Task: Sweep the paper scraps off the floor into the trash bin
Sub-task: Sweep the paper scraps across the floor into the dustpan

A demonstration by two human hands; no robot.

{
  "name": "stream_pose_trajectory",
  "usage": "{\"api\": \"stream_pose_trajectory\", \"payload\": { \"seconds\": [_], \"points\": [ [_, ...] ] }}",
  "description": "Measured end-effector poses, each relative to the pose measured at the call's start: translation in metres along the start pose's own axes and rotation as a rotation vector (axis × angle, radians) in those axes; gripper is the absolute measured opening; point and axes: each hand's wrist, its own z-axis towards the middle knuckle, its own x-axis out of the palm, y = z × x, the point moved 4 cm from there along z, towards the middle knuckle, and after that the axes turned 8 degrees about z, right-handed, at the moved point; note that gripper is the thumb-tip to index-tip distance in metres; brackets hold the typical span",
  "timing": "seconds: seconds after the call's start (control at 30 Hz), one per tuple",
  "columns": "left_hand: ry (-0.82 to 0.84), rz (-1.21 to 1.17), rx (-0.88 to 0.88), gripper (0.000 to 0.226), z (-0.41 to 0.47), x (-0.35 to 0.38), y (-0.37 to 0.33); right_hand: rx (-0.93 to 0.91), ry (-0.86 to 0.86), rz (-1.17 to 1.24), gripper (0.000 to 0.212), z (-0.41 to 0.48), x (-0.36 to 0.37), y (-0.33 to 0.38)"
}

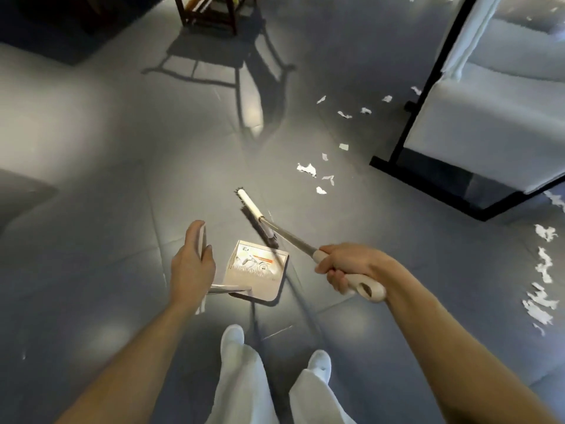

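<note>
So the torn white paper scraps (pixel 306 169) are scattered on the grey tiled floor (pixel 107 209) just past the white-backed broom (pixel 255 214), trailing along the black-framed panel (pixel 428 185), with more at far right. The right hand (pixel 351 267) is wrapped tight round the broom's grip. The left hand (pixel 191 261) loosely holds the beige dustpan (pixel 256 273) by its handle. Open floor on the left.

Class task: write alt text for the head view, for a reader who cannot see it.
A person's right hand grips a broom beside a dustpan held by the left hand. White paper scraps lie ahead on the grey floor.
</note>
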Motion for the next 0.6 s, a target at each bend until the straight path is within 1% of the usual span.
{"api": "stream_pose_trajectory", "payload": {
  "seconds": [0.07,0.13,0.17,0.27,0.4,0.5,0.6],
  "points": [
    [-0.035,-0.005,-0.053,0.042,0.016,-0.027,0.035,-0.029,-0.006,-0.073,0.015,0.017,0.040,0.020],
    [-0.053,-0.015,-0.092,0.039,0.037,-0.053,0.069,-0.085,-0.033,-0.210,0.008,0.036,0.081,0.042],
    [-0.063,-0.011,-0.107,0.039,0.048,-0.066,0.085,-0.123,-0.048,-0.287,0.009,0.046,0.102,0.053],
    [-0.096,0.024,-0.110,0.037,0.080,-0.101,0.123,-0.210,-0.083,-0.494,0.022,0.079,0.160,0.084],
    [-0.068,0.041,-0.159,0.042,0.122,-0.133,0.170,-0.238,-0.100,-0.676,0.025,0.117,0.226,0.117],
    [-0.070,0.026,-0.197,0.043,0.150,-0.149,0.202,-0.212,-0.086,-0.714,0.029,0.142,0.261,0.133],
    [-0.077,-0.001,-0.217,0.043,0.181,-0.164,0.221,-0.169,-0.032,-0.702,0.035,0.157,0.290,0.136]
  ]
}}
